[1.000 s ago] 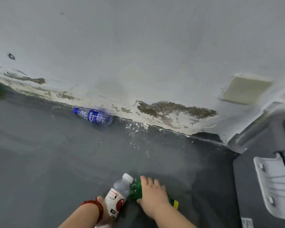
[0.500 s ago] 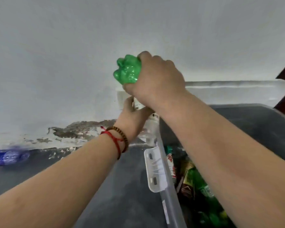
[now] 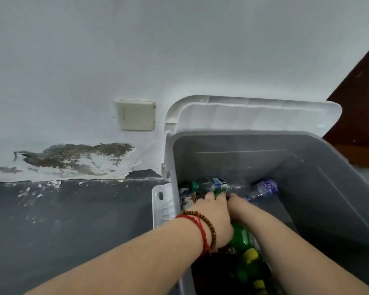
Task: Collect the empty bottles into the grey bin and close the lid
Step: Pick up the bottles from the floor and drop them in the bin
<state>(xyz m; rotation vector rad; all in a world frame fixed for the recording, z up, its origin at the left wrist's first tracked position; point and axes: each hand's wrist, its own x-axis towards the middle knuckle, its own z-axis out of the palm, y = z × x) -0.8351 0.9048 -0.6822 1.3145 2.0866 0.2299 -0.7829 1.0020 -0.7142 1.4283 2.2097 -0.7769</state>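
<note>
The grey bin (image 3: 320,188) stands open at the right, its white lid (image 3: 251,112) leaning on the wall behind it. Both my hands reach deep inside. My left hand (image 3: 214,211), with a red string and bead bracelet, lies over the bottles; its fingertips are hidden. My right hand (image 3: 240,206) lies beside it on a green bottle (image 3: 241,237) with a yellow cap, its fingers curling down out of sight. A white-labelled bottle (image 3: 186,199) shows just left of my left hand. A clear bottle with a green cap (image 3: 209,185) and a purple-labelled one (image 3: 264,188) lie at the bin's far end.
A white latch (image 3: 162,201) sticks out from the bin's left side. The dark floor (image 3: 73,220) stretches left, with paint flakes below the peeling wall (image 3: 73,158). A switch plate (image 3: 136,114) sits on the wall. A brown door (image 3: 362,107) is at the right.
The view swung from the floor to the bin. My hands lifted the white and green bottles off the floor, carried them over the rim and lowered them inside.
</note>
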